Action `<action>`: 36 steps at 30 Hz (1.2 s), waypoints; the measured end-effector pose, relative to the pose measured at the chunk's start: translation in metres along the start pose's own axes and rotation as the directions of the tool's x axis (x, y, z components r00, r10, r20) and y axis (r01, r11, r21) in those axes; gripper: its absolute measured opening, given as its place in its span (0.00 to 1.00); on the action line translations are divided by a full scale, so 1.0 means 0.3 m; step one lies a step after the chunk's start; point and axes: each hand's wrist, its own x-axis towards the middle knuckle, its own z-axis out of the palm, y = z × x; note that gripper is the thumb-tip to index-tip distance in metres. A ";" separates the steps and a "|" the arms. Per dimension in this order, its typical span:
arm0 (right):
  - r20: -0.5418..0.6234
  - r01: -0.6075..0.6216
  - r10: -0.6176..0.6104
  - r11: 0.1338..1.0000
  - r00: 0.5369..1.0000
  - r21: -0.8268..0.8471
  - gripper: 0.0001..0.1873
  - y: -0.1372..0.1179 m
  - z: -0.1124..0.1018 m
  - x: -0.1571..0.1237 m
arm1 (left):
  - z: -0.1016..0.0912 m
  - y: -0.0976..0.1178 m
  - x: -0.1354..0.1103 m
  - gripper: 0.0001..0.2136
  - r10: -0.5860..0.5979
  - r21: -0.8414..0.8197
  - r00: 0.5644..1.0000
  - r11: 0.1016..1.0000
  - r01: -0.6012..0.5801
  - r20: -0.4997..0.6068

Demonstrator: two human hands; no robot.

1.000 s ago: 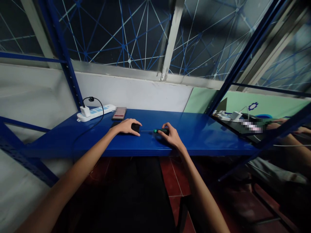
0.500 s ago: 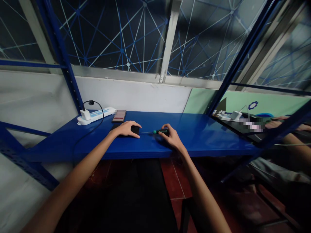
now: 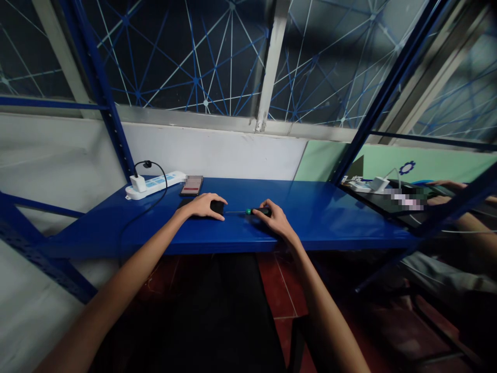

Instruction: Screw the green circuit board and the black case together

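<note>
My left hand [image 3: 202, 205] grips a flat black object [image 3: 217, 207] on the blue table, thumb on the near side and fingers on the far side. Much of that object is under the palm, so its kind is hidden. A screwdriver [image 3: 255, 211] with a black and green handle lies level in my right hand [image 3: 278, 219], its handle pinched between thumb and fingers. Its thin metal shaft points left, and the tip meets or nearly meets the right end of the black object.
Behind my left hand are a phone [image 3: 191, 185] and a white power strip [image 3: 155, 185] with a plugged-in charger. A black cable [image 3: 144, 210] runs off the table's front edge. Blue shelf posts [image 3: 111, 119] rise on both sides. At right, another person's hands and arms are beside a dark mat.
The screwdriver handle shows less green than before, as if turned a little in my right fingers. Both hands keep nearly the same places.
</note>
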 end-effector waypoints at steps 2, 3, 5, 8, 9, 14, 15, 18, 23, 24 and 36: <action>-0.010 0.001 -0.002 0.999 1.000 -0.049 0.24 -0.003 0.000 0.000 | 0.001 -0.001 0.000 0.33 -0.002 -0.004 1.000 1.000 0.002 -0.002; -0.009 0.006 -0.007 0.996 1.000 -0.088 0.26 -0.007 0.000 0.000 | 0.001 -0.001 0.000 0.33 -0.003 -0.005 1.000 1.000 0.003 -0.002; 0.012 0.027 -0.026 0.990 1.000 -0.141 0.29 -0.015 -0.001 -0.004 | 0.001 0.001 -0.001 0.33 -0.003 -0.007 1.000 1.000 0.003 -0.003; 0.023 0.036 -0.034 0.997 0.999 -0.072 0.24 -0.019 -0.002 -0.009 | -0.001 0.005 -0.002 0.32 -0.001 -0.009 1.000 1.000 0.000 -0.005; 0.019 0.033 -0.032 0.999 0.999 -0.036 0.22 -0.017 -0.002 -0.009 | -0.002 0.005 -0.002 0.32 0.000 -0.008 1.000 1.000 0.000 -0.006; -0.010 0.037 -0.037 0.998 0.999 0.041 0.21 0.001 0.002 -0.004 | -0.001 0.005 -0.001 0.32 -0.001 -0.001 1.000 1.000 0.001 -0.001; -0.019 0.031 -0.031 0.999 0.999 0.041 0.22 0.002 0.003 -0.002 | -0.001 0.004 -0.001 0.32 -0.002 0.001 1.000 1.000 0.002 -0.001; -0.022 0.024 -0.025 0.999 0.999 -0.034 0.27 -0.006 0.002 -0.001 | 0.002 0.002 0.001 0.32 0.003 0.007 1.000 1.000 -0.003 -0.004; 0.056 0.042 -0.039 0.998 0.998 -0.055 0.26 -0.022 -0.006 -0.009 | 0.003 -0.003 0.003 0.31 0.022 0.008 1.000 1.000 -0.022 -0.013; 0.063 0.034 -0.033 0.999 0.997 -0.014 0.23 -0.022 -0.008 -0.010 | 0.003 -0.003 0.003 0.31 0.020 0.006 1.000 1.000 -0.020 -0.011; 0.017 -0.029 0.027 0.997 0.999 0.070 0.27 0.000 0.002 0.002 | -0.004 0.014 -0.005 0.32 -0.006 -0.001 1.000 1.000 0.006 0.004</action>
